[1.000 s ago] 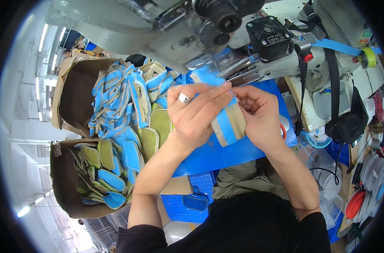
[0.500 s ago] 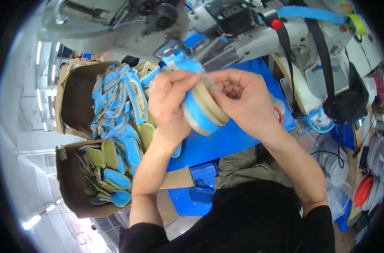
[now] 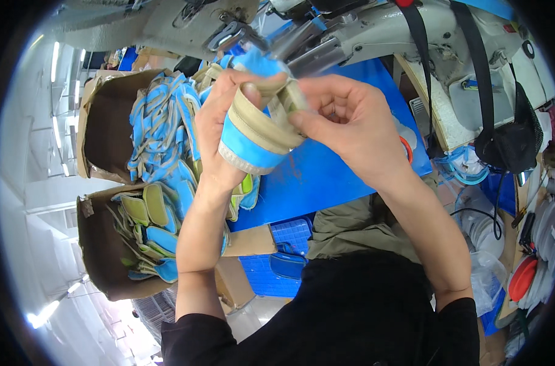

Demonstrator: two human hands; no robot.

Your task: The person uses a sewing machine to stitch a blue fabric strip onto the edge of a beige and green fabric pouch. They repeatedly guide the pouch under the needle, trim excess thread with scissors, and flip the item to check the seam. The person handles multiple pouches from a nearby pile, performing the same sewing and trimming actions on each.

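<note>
Above the blue work table, my left hand (image 3: 215,131) grips the left side of a curved fabric shoe upper (image 3: 252,147), its thumb inside the opening. This piece has a blue band, beige binding along its rim and a whitish lower edge. My right hand (image 3: 353,125) pinches the beige rim on the right side between thumb and fingers. The upper's far end is blue, blurred by motion, and lies close under the metal parts of a grey sewing machine (image 3: 387,38). Exactly where it meets the machine cannot be made out.
To the left stand two cardboard boxes: the farther box (image 3: 110,131) beside a heap of blue-and-beige fabric pieces (image 3: 161,125), the nearer box (image 3: 97,244) holding several similar ones. Black straps (image 3: 477,73) hang at the right. A blue plastic basket (image 3: 259,277) sits below the table (image 3: 338,180).
The shoe upper has moved left and slightly up in view and turned, so its opening shows more. Both hands stay on it. The surroundings have shifted with the head.
</note>
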